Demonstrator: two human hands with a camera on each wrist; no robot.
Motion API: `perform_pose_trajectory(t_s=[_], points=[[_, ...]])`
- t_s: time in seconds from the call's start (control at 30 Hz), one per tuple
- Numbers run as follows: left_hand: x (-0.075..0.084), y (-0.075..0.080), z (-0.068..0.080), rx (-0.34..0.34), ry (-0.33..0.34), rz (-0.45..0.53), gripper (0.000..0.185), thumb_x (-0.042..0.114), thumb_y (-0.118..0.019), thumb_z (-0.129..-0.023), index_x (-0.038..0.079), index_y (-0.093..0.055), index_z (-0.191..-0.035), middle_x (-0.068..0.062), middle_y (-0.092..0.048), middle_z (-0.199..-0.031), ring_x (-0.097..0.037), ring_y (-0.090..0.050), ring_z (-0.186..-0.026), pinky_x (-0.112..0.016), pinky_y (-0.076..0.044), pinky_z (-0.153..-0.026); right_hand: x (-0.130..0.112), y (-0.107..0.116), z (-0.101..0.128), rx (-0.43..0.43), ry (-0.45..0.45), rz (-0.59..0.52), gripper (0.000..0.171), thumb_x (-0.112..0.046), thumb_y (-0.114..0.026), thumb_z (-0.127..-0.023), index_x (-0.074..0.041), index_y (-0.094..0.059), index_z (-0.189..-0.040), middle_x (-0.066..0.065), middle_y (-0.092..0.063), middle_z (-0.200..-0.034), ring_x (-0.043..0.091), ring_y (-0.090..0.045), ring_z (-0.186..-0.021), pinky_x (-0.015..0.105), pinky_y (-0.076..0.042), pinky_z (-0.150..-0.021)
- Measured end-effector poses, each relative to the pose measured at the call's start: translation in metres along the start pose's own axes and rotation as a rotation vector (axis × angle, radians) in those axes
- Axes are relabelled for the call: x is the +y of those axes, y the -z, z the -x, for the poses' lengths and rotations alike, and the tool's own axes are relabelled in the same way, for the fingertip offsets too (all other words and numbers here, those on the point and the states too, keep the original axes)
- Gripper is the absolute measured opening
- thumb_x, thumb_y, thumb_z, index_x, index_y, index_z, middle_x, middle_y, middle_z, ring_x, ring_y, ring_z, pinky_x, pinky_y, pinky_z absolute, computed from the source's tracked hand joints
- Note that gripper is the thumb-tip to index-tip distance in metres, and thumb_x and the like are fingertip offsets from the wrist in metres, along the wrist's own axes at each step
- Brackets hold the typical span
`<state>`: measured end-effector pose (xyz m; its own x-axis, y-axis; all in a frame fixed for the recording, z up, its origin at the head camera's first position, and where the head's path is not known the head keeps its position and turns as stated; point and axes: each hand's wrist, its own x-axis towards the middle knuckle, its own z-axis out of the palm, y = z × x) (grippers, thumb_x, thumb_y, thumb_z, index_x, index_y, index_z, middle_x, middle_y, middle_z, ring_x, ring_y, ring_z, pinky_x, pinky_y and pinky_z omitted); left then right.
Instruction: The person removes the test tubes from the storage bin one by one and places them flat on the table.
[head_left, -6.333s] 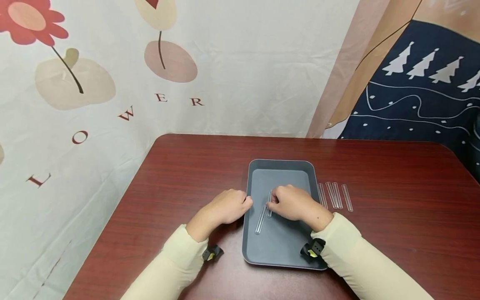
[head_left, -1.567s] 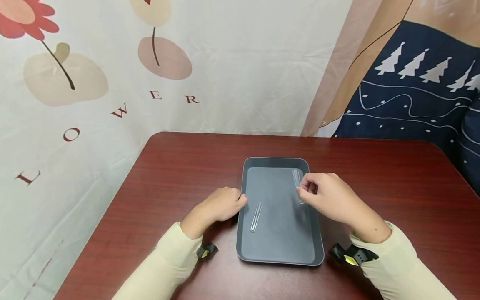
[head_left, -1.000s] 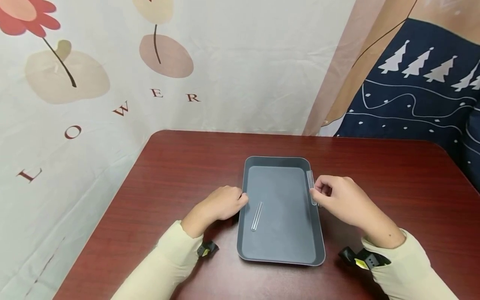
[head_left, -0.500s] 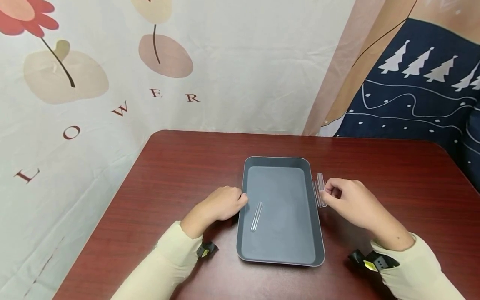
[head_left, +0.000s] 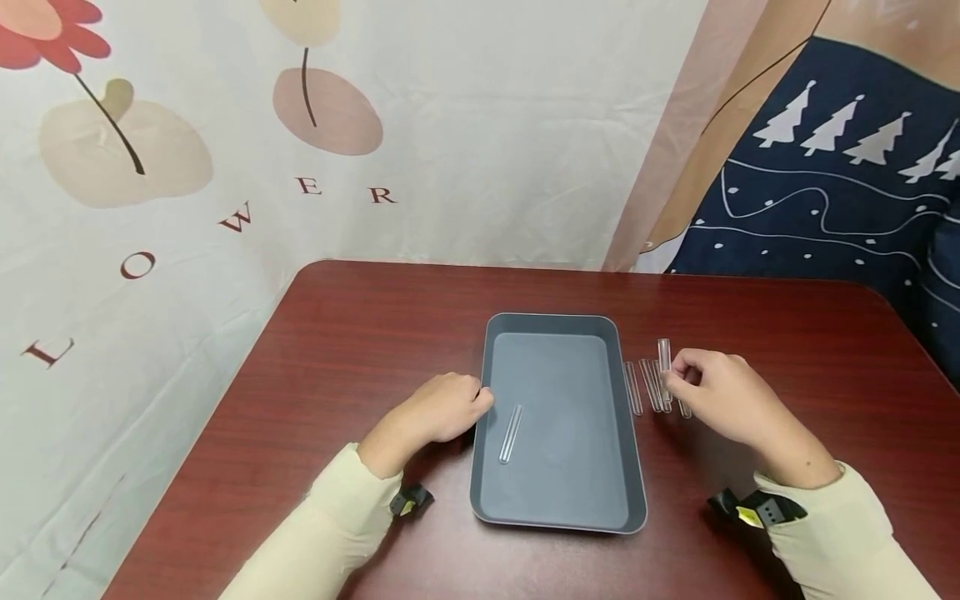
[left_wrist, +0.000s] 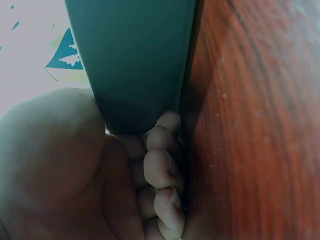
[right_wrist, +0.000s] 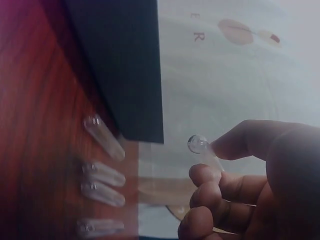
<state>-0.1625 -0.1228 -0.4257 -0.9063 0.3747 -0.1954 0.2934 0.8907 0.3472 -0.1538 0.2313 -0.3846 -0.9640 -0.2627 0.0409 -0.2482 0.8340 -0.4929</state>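
My right hand (head_left: 727,396) pinches a clear glass test tube (head_left: 664,354) between thumb and fingers, above the table to the right of the tray. In the right wrist view the rounded end of this tube (right_wrist: 198,144) pokes out past the fingertips. Several similar test tubes (head_left: 633,388) lie side by side on the table under and beside that hand. My left hand (head_left: 442,408) holds the left rim of the grey tray (head_left: 558,512), its curled fingers (left_wrist: 159,169) against the outer wall. One test tube (head_left: 511,434) lies inside the tray, left of its middle.
The tray stands on a dark red wood-grain table (head_left: 360,333). Behind the table hangs a pale cloth (head_left: 510,150) with flowers and letters. A navy cloth (head_left: 810,200) with white trees hangs at the back right.
My right hand has lifted one test tube out of the tray and carried it right, over the row on the table. One tube stays in the tray. The left hand has kept its place.
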Motion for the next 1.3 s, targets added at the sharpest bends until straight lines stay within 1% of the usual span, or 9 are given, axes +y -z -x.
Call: perform_pose_trajectory(t_s=[0.23,0.37,0.53,0.7,1.03,1.17,1.3], points=[[-0.003,-0.001,0.001,-0.003,0.011,0.004,0.039,0.030,-0.038,-0.096,0.019,-0.036,-0.059,0.003,-0.034,-0.057,-0.019,-0.047,-0.061,-0.035,-0.044,-0.067,0.014,0.004,-0.002,-0.028,-0.038,0.005,0.015,-0.019,-0.059,-0.095,-0.011,-0.065,-0.085,-0.001,-0.051,-0.064,0.013,-0.044,-0.058,0.027,-0.035,-0.050],[-0.003,-0.002,0.000,0.005,0.004,-0.004,0.039,0.029,-0.038,-0.097,0.020,-0.036,-0.058,0.004,-0.035,-0.056,-0.018,-0.048,-0.061,-0.036,-0.046,-0.068,0.022,0.004,-0.003,-0.033,-0.043,0.014,0.018,-0.022,-0.060,-0.096,-0.011,-0.065,-0.082,-0.001,-0.051,-0.063,0.013,-0.044,-0.058,0.027,-0.034,-0.052],[-0.001,-0.003,-0.001,0.010,-0.010,-0.005,0.039,0.028,-0.038,-0.096,0.020,-0.034,-0.058,0.004,-0.034,-0.056,-0.018,-0.046,-0.060,-0.036,-0.046,-0.066,0.034,0.004,-0.002,-0.031,-0.055,0.041,0.018,-0.020,-0.059,-0.094,-0.013,-0.063,-0.078,-0.003,-0.050,-0.061,0.014,-0.044,-0.058,0.028,-0.034,-0.053],[0.000,-0.003,-0.001,0.014,-0.003,0.004,0.038,0.028,-0.038,-0.095,0.020,-0.034,-0.058,0.004,-0.034,-0.057,-0.018,-0.044,-0.060,-0.036,-0.045,-0.064,0.044,0.003,-0.001,-0.051,-0.069,0.068,0.020,-0.020,-0.057,-0.094,-0.013,-0.060,-0.076,-0.004,-0.047,-0.059,0.013,-0.043,-0.057,0.028,-0.032,-0.053],[0.000,-0.002,-0.001,0.015,-0.004,0.001,0.039,0.028,-0.038,-0.096,0.020,-0.034,-0.058,0.004,-0.033,-0.056,-0.017,-0.043,-0.059,-0.034,-0.043,-0.063,0.050,0.001,-0.001,-0.108,-0.091,0.077,0.020,-0.020,-0.056,-0.094,-0.013,-0.058,-0.076,-0.003,-0.044,-0.058,0.014,-0.042,-0.057,0.029,-0.032,-0.053],[0.000,-0.002,-0.001,0.012,-0.006,-0.001,0.040,0.028,-0.038,-0.096,0.020,-0.034,-0.058,0.005,-0.032,-0.056,-0.017,-0.042,-0.058,-0.034,-0.043,-0.062,0.053,0.000,-0.001,-0.110,-0.092,0.098,0.021,-0.020,-0.055,-0.094,-0.014,-0.056,-0.073,-0.003,-0.043,-0.058,0.015,-0.042,-0.057,0.030,-0.032,-0.054],[0.000,-0.002,-0.001,0.014,-0.010,-0.006,0.040,0.028,-0.038,-0.097,0.020,-0.034,-0.058,0.005,-0.032,-0.056,-0.017,-0.043,-0.059,-0.035,-0.043,-0.064,0.056,-0.001,-0.001,-0.118,-0.094,0.117,0.020,-0.020,-0.055,-0.093,-0.014,-0.055,-0.074,-0.002,-0.044,-0.059,0.015,-0.041,-0.057,0.031,-0.032,-0.054]])
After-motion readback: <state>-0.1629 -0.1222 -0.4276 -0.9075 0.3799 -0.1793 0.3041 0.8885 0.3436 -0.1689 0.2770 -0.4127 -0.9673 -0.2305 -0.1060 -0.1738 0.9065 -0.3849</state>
